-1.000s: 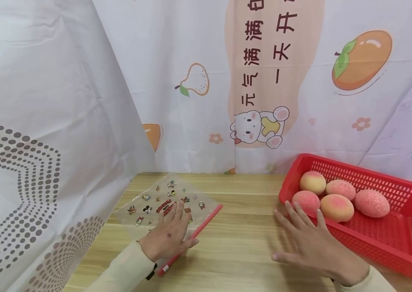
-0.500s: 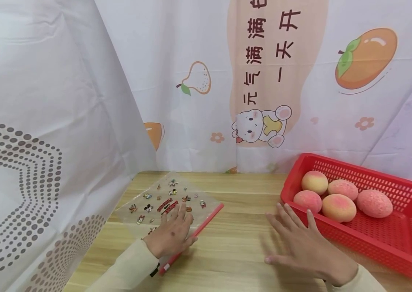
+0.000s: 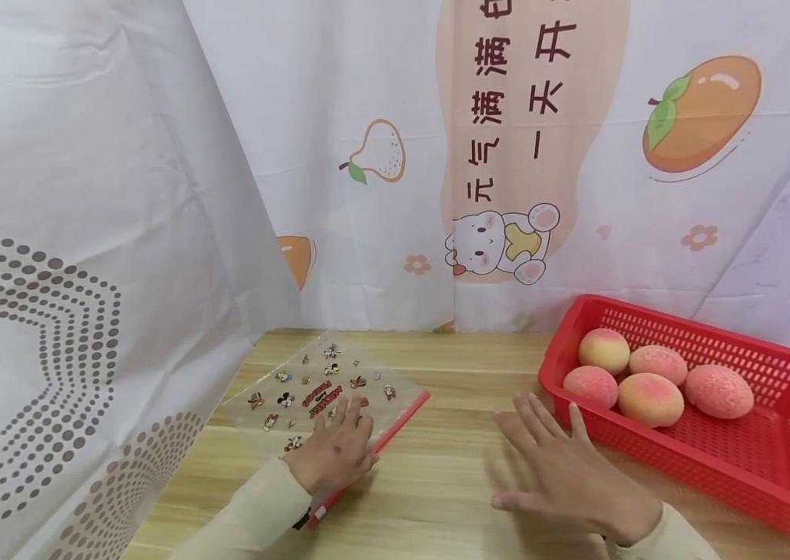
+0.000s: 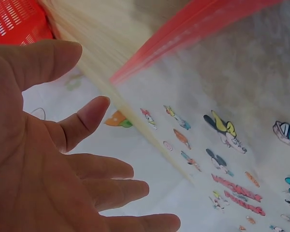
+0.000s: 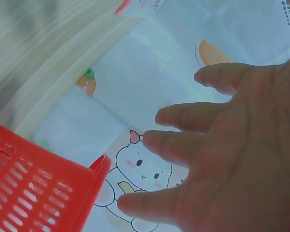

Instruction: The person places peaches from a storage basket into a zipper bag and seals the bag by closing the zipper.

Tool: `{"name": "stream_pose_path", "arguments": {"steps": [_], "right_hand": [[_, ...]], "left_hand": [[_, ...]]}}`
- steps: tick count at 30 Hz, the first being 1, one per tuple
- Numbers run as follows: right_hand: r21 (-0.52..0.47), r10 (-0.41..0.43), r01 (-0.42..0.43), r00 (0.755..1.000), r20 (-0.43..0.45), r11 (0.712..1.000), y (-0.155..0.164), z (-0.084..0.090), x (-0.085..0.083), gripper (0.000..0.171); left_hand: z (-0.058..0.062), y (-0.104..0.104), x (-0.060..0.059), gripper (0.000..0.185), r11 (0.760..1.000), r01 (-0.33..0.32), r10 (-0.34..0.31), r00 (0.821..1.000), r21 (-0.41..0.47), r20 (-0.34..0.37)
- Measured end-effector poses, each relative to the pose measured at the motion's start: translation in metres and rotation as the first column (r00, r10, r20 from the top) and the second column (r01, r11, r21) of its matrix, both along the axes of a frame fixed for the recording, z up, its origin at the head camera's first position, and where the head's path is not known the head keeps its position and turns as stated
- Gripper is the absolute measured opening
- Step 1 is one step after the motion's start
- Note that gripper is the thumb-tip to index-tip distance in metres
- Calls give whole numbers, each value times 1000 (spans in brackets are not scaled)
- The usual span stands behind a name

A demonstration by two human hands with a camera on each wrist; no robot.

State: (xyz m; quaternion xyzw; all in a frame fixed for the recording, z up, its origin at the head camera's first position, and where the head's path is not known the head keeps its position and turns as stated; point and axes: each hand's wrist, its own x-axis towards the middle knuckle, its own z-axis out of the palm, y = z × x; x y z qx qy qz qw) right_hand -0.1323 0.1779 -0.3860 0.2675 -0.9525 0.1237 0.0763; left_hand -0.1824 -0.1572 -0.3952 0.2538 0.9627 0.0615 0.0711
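My left hand (image 3: 337, 453) hovers palm down over the near right part of a clear zip bag (image 3: 276, 420), its fingers spread and gripping nothing. Cartoon figures are printed on the bag, and a red zip strip (image 3: 402, 422) with a white slider runs along its right edge. In the left wrist view the left palm (image 4: 34, 164) shows bare, with a gap to the bag. My right hand (image 3: 570, 474) is held above the table with fingers apart, left of a red basket (image 3: 717, 474). Its palm (image 5: 241, 159) is bare in the right wrist view.
Inside the basket lie several peaches (image 3: 650, 399), pink and yellow, gathered at its left end. The wooden table (image 3: 451, 498) ends at a printed white curtain (image 3: 367, 249) behind. Another patterned sheet (image 3: 87, 233) hangs along the left side.
My right hand has shifted left, away from the basket. The left hand has moved slightly right and nearer to me over the bag. Bag, basket and peaches keep their places.
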Motion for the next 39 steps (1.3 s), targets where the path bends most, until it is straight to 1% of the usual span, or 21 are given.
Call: {"name": "stream_pose_path", "arguments": {"steps": [3, 8, 13, 17, 21, 23, 28, 30, 36, 39], "right_hand": [[-11, 2, -2, 1000, 27, 1000, -3, 0, -1, 95], [-23, 10, -9, 999, 32, 1000, -7, -1, -1, 93], [-15, 13, -12, 999, 49, 1000, -10, -1, -3, 95], [-19, 17, -15, 995, 96, 1000, -12, 0, -4, 96], [-26, 24, -20, 988, 149, 999, -13, 1, -6, 98], [-31, 26, -21, 985, 171, 999, -14, 1, -6, 99], [-31, 32, -27, 981, 191, 999, -16, 1, -6, 99], [-28, 33, -29, 982, 187, 999, -18, 1, -6, 98], [-21, 29, -25, 976, 214, 999, -20, 2, -6, 100], [-9, 30, -29, 974, 223, 1000, -21, 2, -6, 102]], "left_hand": [[-2, 1, -1, 24, 1000, 4, -4, 1000, -4, 0], [-6, 3, -2, 22, 1000, -4, 4, 1000, -1, 22], [-10, 5, -4, 23, 1000, -14, 14, 1000, -2, 22], [-14, 6, -6, 26, 1000, -23, 23, 1000, -14, 19], [-18, 7, -7, 35, 999, -21, 21, 1000, -39, 1], [-19, 7, -8, 37, 999, -23, 23, 1000, -43, -1], [-20, 9, -8, 36, 999, -37, 37, 999, -38, 3], [-20, 9, -8, 36, 999, -38, 38, 999, -37, -1], [-21, 9, -9, 32, 999, -36, 36, 999, -29, -5], [-22, 9, -10, 34, 998, -46, 46, 999, -35, -1]]}}
